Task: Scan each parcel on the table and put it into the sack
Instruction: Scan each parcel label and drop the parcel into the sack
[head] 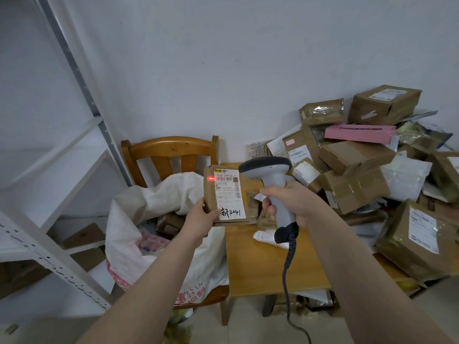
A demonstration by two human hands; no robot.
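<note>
Two bare forearms reach forward, and a coiled black cable point(288, 276) hangs down from under the right grip. The right hand point(294, 202) wraps its curled fingers round the smooth handle of a grey handheld barcode scanner point(272, 175), whose dark-capped head points left. The left hand point(200, 216), wrist bent upward, pinches the lower left corner of a small brown cardboard parcel point(210, 192), thumb on the front face, and holds it upright just left of the scanner head. The parcel's white shipping label point(229, 194) faces the camera. It reads "502D T099-40 27" above a barcode, "T099" lower down, and a handwritten character followed by "2041" at the bottom. A red spot of light point(211, 179) glows at the barcode's left end. Below and left of the left hand gapes a white woven plastic sack point(129, 219), crumpled, with red printed characters low on its side and cartons and a pink packet inside. It sits on a glossy wooden chair point(171, 147). Beneath the right hand lies a yellow wooden table point(263, 269) carrying a white padded pouch point(264, 238). To the right of that grip and beyond it rises a heap of parcels point(355, 184): taped brown cartons, shiny plastic mailers and a pink flat box point(360, 132). White metal shelving point(49, 219) stands far left against a white wall point(223, 58).
</note>
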